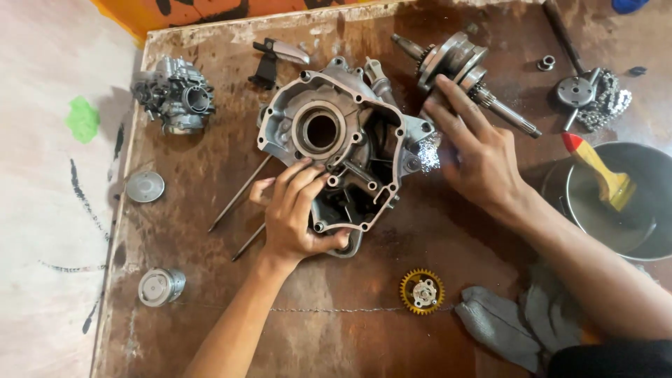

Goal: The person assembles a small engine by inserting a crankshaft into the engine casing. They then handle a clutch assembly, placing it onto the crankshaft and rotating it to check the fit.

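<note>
An aluminium engine crankcase half (336, 140) is lying open side up near the middle of the stained brown worktop (210, 329). The left hand (297, 213) is gripping its near edge: the fingers (308, 178) are curling over the rim onto the inner face while the thumb is hooking under the lower corner, so the casting's bottom edge is being hidden by the palm. The right hand (476, 150) is lying flat and spread, holding nothing; its fingertips are resting on the crankshaft (458, 66), which is lying just behind the case's right side. The hand is covering the case's right flank, so how case and shaft are meeting there is impossible to tell.

Two thin rods (241, 203) are poking out from under the case's left side, their far ends being hidden. A cylinder head (175, 94) is sitting at the worktop's far left corner, with a round disc (145, 187) and a piston (161, 286) nearer along the left edge. A brass-coloured gear (422, 291) is lying near the front, beside a grey rag (504, 325) partly cut off by the forearm. At right, a metal bowl (640, 241) holding a brush (602, 171) is being cropped by the frame, and a sprocket with chain (595, 98) is lying behind it.
</note>
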